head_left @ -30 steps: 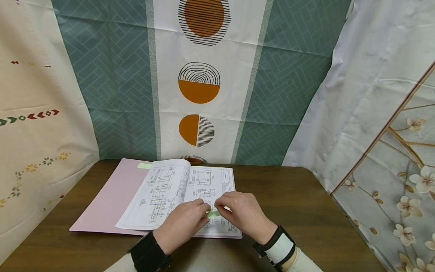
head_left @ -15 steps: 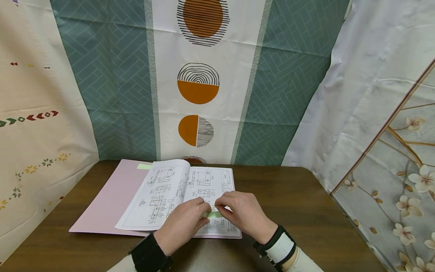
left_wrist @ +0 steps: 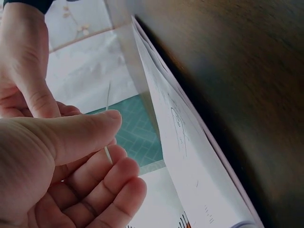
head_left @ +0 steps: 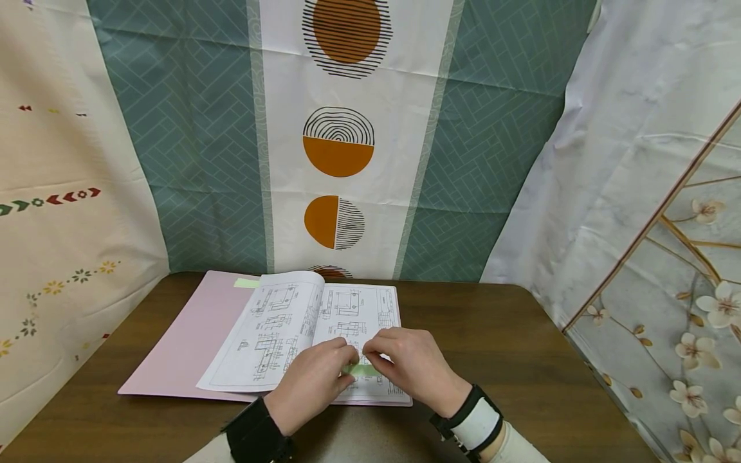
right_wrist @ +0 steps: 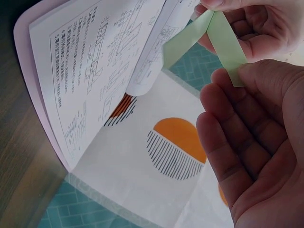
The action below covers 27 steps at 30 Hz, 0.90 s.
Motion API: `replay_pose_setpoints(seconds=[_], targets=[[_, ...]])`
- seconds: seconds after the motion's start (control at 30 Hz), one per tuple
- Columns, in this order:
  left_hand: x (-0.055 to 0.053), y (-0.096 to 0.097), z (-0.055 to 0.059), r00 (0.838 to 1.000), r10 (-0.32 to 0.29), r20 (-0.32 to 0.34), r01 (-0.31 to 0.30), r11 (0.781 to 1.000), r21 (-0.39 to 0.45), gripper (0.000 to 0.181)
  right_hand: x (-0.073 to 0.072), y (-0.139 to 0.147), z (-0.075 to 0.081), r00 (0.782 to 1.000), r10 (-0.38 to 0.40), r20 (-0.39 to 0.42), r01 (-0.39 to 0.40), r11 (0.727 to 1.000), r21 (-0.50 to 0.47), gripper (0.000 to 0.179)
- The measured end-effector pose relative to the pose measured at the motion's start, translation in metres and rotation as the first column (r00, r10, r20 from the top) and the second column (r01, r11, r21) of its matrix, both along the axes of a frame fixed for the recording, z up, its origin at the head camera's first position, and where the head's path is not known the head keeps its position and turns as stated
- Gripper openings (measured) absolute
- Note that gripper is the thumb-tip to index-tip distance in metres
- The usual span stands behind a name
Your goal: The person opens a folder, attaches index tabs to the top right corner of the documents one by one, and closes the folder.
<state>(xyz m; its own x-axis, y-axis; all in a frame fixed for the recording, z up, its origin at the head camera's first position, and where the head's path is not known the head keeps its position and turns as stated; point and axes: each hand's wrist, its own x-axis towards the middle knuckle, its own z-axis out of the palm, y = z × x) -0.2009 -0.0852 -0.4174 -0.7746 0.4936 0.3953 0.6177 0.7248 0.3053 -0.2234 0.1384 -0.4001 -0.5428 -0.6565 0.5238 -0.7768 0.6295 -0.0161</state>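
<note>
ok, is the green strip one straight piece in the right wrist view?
No, the strip bends sharply at the left hand into two legs.

Booklet (head_left: 260,334) on table (head_left: 492,334), curtain (head_left: 214,128) behind, paper strip (head_left: 364,371) between hands (head_left: 317,374) (head_left: 412,363) above right page (head_left: 370,302)

A brown counter (head_left: 492,341) carried an open booklet (head_left: 240,360)
Its pink cover (head_left: 179,347) lay on the counter below the right hand (head_left: 411,368) and reached past the left hand (head_left: 315,379).

Min. 2 grn strips (right_wrist: 226,47), 1 bklt. (head_left: 278,334), 2 wristbands (head_left: 255,429).
</note>
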Motion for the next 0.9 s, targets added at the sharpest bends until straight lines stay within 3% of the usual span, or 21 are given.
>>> replay_pose_setpoints(seconds=[0.9], targets=[[-0.0018, -0.0008, -0.0033, 1.0, -0.007, 0.026, 0.008, 1.0, -0.015, 0.032, 0.0023, 0.0012, 0.0038, 1.0, 0.028, 0.009, -0.028, 0.999, -0.015, 0.014]])
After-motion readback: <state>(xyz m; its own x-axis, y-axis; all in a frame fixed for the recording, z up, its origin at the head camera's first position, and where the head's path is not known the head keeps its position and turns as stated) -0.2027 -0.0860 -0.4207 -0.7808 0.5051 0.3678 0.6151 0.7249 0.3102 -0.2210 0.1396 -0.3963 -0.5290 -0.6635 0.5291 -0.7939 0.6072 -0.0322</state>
